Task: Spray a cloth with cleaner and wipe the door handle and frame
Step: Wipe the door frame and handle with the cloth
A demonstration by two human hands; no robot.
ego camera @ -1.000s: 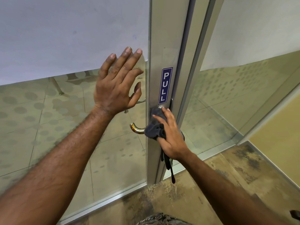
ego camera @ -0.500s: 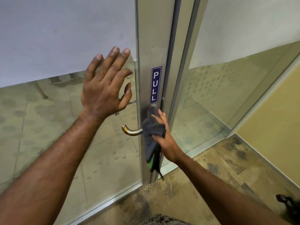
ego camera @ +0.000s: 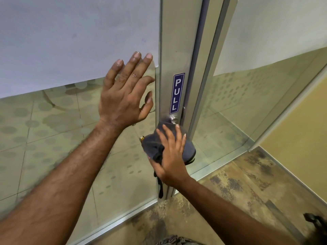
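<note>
Wiping is judged midway: the cloth (ego camera: pixel 150 145) is clasped over the handle (ego camera: pixel 141 138) by right hand (ego camera: pixel 170 161) fingers (ego camera: pixel 170 138), left hand (ego camera: pixel 123 99) fingers (ego camera: pixel 134 71) spread on glass (ego camera: pixel 53 138); frame (ego camera: pixel 177 41) seemingly unwiped.

White "PULL" on a blue vertical sticker (ego camera: pixel 177 93) on the metal door frame (ego camera: pixel 174 41)

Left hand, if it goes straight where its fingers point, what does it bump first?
The left hand points up and slightly right, over the door's white film. Going on, it would probably meet the metal frame higher up. Whether it already touches the glass is unclear.
</note>
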